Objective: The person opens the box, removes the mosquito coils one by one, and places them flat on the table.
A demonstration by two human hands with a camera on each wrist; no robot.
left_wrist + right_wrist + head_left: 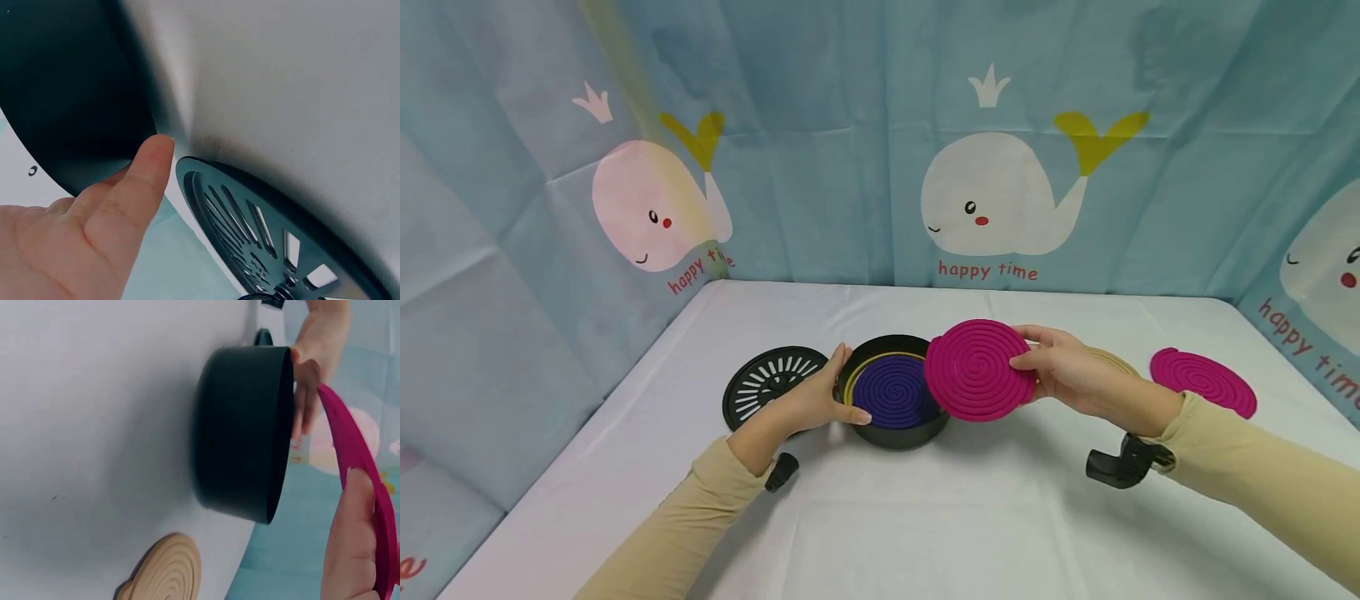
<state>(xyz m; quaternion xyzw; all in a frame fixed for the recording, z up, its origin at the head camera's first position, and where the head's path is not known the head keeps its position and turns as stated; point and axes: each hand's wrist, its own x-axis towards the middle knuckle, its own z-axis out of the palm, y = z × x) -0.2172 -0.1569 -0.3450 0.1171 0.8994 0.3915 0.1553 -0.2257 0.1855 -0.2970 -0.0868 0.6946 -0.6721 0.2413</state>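
My left hand (812, 398) holds the left side of a round black container (904, 438), thumb at the front of its rim and fingers farther back. Inside the container lies a dark purple spiral coaster (891, 392), with a yellow edge (850, 377) showing around it. Over the right part of the rim in the head view, my right hand (1063, 375) pinches a magenta spiral coaster (973, 371) by its right edge. The right wrist view has this coaster edge-on, raised above the container's opening. The container stands upright on the white table.
Left of the container lies a black slotted disc (752, 404). A tan spiral coaster (172, 572) lies right of the container, partly behind my right hand in the head view. Farther right is another magenta spiral coaster (1202, 382). Behind the table hangs a blue whale-print curtain (820, 183).
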